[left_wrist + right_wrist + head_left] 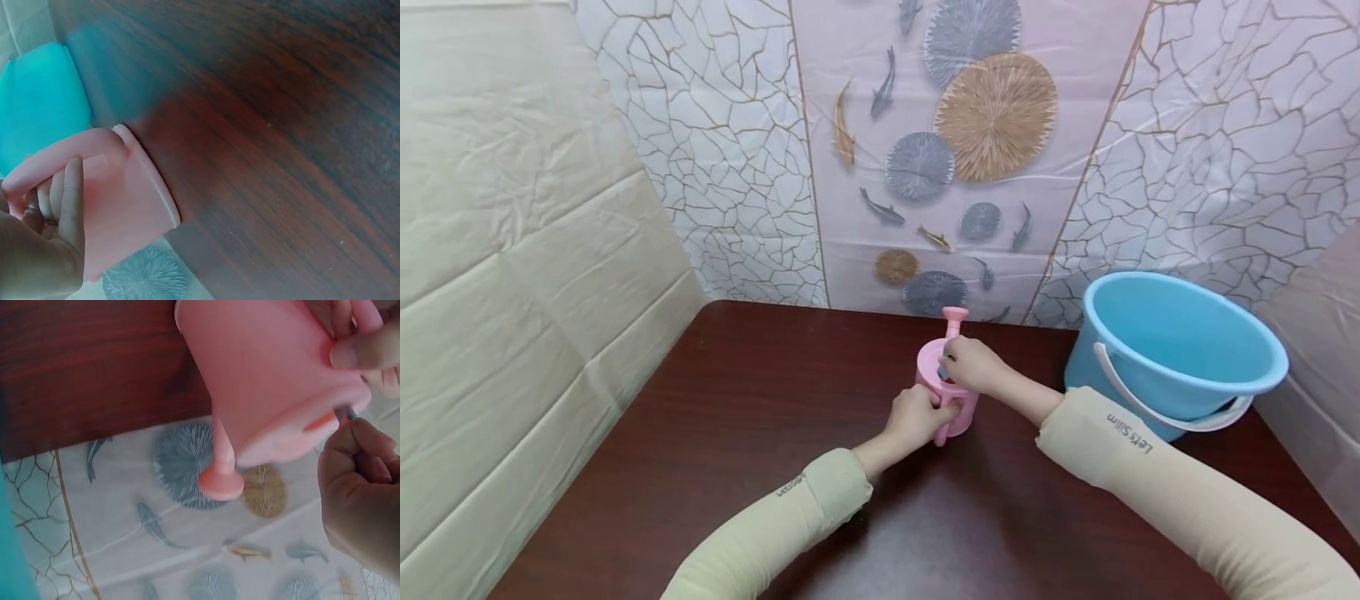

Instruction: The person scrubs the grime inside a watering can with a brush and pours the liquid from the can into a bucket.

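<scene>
Far to the left, beside the dark red-brown table [760, 392], a pale, creased cloth wall [512, 250]. Next, reaching up from the lower left out of a pale green sleeve [790, 517], grasping the handle [75, 150] of a pink watering can [269, 381] with the left hand [917, 419], fingers passed between handle and body. At the table's far side, near the middle of that edge, roughly upright, with the spout [955, 315] toward a backdrop [917, 92] of printed fish and round discs: the can. Just right, at the opening [319, 422] in its top, pinching a small grey-blue item [342, 414] with the right hand [972, 364]; too hidden to identify. Farther right, past a pale lettered sleeve [1180, 492], a light-blue bucket [1180, 392], with a white handle hanging down its near side.
</scene>
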`<state>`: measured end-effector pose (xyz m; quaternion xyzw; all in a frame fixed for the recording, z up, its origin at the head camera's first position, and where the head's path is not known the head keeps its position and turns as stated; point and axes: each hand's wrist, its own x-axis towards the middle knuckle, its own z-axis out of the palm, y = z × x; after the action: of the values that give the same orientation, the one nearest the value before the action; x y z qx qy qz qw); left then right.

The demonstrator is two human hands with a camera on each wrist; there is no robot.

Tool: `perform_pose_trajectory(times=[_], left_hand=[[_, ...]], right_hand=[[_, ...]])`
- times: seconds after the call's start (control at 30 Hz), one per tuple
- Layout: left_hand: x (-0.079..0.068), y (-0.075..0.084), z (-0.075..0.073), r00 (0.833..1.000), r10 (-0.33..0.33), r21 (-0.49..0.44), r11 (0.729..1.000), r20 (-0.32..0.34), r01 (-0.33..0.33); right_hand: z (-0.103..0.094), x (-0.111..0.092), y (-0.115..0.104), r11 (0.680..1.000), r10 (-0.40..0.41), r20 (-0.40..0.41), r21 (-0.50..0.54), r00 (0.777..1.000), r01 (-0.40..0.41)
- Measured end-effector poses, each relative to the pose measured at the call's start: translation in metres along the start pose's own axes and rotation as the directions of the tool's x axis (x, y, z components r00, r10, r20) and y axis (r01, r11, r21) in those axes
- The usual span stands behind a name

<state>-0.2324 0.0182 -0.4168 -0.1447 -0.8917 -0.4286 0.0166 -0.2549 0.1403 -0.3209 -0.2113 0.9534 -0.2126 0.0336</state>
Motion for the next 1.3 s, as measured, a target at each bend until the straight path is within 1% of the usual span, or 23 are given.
perform_pose_trajectory(times=[0.17, 0.33, 0.5, 0.77, 0.93, 1.0, 1.07, 1.17, 1.3], left_hand=[[0.0, 0.001, 0.0, 1.0, 0.003, -0.006, 1.0, 0.004, -0.003], [0.0, 0.0, -0.001, 1.0, 0.003, -0.01, 1.0, 0.001, -0.003], [0.0, 0.0, 0.0, 1.0, -0.003, -0.014, 1.0, -0.001, 0.003], [0.0, 0.001, 0.001, 1.0, -0.018, -0.028, 0.999, 0.018, 0.019], [-0.001, 0.001, 0.001, 1.0, -0.015, -0.017, 1.0, 0.009, 0.015], [-0.001, 0.001, 0.001, 1.0, -0.013, -0.013, 1.0, 0.003, 0.013], [-0.001, 0.001, 0.001, 1.0, -0.011, -0.004, 1.0, 0.0, 0.011], [-0.001, 0.0, 0.002, 1.0, -0.006, -0.002, 1.0, -0.003, 0.006], [-0.001, -0.001, 0.001, 1.0, 0.006, 0.002, 1.0, -0.008, -0.006]], right_hand=[[0.002, 0.0, 0.002, 1.0, -0.008, -0.007, -0.017, 1.0, 0.008], [-0.008, 0.0, 0.0, 1.0, -0.009, 0.009, -0.013, 1.0, 0.009], [-0.017, -0.001, -0.002, 0.998, -0.025, 0.006, -0.052, 1.0, 0.025], [-0.029, -0.005, -0.009, 0.996, -0.025, 0.05, -0.082, 0.998, 0.029], [-0.032, -0.005, -0.013, 0.993, -0.007, 0.075, -0.115, 0.997, 0.015], [-0.033, -0.006, -0.014, 0.992, -0.019, 0.068, -0.127, 0.997, 0.028], [-0.034, -0.006, -0.015, 0.987, -0.05, 0.051, -0.148, 0.997, 0.057], [-0.035, -0.004, -0.016, 0.974, -0.096, 0.018, -0.206, 0.995, 0.097], [-0.038, -0.003, -0.018, 0.956, -0.106, 0.013, -0.273, 0.994, 0.106]])
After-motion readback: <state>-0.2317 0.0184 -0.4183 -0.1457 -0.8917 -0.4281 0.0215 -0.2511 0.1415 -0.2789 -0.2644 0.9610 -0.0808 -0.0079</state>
